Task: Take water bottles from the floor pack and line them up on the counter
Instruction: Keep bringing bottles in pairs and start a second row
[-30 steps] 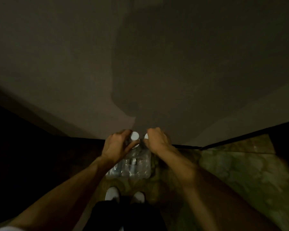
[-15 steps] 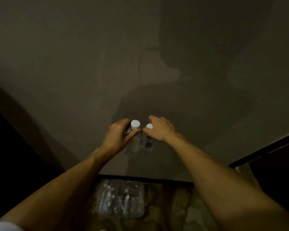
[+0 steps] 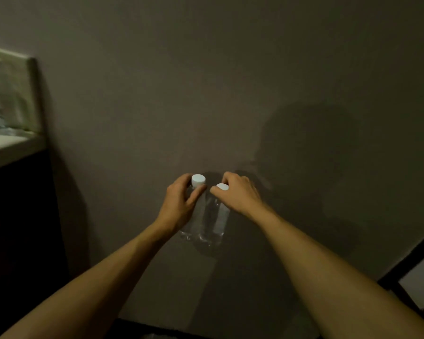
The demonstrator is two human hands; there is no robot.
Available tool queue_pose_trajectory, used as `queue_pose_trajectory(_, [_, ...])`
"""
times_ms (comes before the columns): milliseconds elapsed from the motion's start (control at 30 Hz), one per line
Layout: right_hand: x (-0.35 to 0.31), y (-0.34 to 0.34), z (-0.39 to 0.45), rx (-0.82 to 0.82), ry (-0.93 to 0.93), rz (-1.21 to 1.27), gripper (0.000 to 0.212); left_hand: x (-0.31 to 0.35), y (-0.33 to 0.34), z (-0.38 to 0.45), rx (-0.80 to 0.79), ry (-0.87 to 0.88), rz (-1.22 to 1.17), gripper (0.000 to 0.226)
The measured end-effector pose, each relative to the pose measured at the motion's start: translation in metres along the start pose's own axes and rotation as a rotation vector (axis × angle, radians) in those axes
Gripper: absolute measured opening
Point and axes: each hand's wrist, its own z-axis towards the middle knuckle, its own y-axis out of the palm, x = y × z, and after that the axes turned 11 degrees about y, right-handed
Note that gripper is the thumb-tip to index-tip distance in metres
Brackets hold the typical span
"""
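While both arms reach forward from the near edge, two clear water bottles hang side by side in mid-air in front of a plain grey wall (image 3: 230, 81), each carried by its top. The left bottle (image 3: 196, 216) has a white cap (image 3: 198, 179) fully in sight, and the left hand (image 3: 179, 206) grips its neck, thumb curled across the near side and fingers wrapped round the far side. The right bottle (image 3: 219, 220) sits just beside it, the two bodies touching or nearly so; which, the dim light hides. Its white cap (image 3: 222, 186) is half covered by the right hand (image 3: 238, 194), whose fingers curl down over the top and pinch it. Both bottles hang roughly upright, their bases nearer the camera than their caps. At the far left, a pale desk (image 3: 10, 148) edge stands above a dark cabinet front (image 3: 17, 228), with blurred clear shapes on it that cannot be made out. A dark frame (image 3: 402, 275) crosses the near right corner.
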Motion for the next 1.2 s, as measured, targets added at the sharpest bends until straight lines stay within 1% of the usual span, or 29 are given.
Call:
queue_pose_trajectory(133, [-0.016, -0.033, -0.029, 0.077, -0.002, 0.129, 0.03, 0.049, -0.017, -0.001, 0.034, 0.05, 0.009, 0.014])
queue_pose_trajectory(233, [-0.032, -0.055, -0.048, 0.137, -0.018, 0.165, 0.031, 0.081, -0.029, 0.002, 0.078, 0.056, -0.053, 0.011])
queue_pose_trajectory(333, [-0.05, -0.072, -0.064, 0.187, -0.03, 0.173, 0.033, 0.102, -0.047, 0.004, 0.11, 0.07, -0.104, 0.015])
queue_pose_trajectory(567, [-0.089, -0.088, -0.096, 0.268, 0.011, 0.192, 0.038, 0.12, -0.093, 0.009, 0.019, 0.102, -0.12, 0.022])
queue_pose_trajectory(667, [-0.119, -0.082, -0.102, 0.283, 0.013, 0.226, 0.037, 0.123, -0.126, 0.008, 0.058, 0.148, -0.099, 0.018])
queue_pose_trajectory(733, [-0.146, -0.074, -0.106, 0.281, 0.004, 0.235, 0.037, 0.124, -0.153, 0.003, 0.086, 0.163, -0.081, 0.02])
queue_pose_trajectory(833, [-0.193, -0.057, -0.111, 0.275, -0.013, 0.26, 0.037, 0.123, -0.205, -0.005, 0.12, 0.185, -0.037, 0.022])
queue_pose_trajectory(967, [-0.261, -0.031, -0.124, 0.258, -0.022, 0.315, 0.04, 0.117, -0.279, -0.011, 0.18, 0.214, -0.003, 0.019])
queue_pose_trajectory(1200, [-0.367, 0.024, -0.156, 0.246, -0.049, 0.421, 0.04, 0.099, -0.397, -0.033, 0.247, 0.195, 0.037, 0.018])
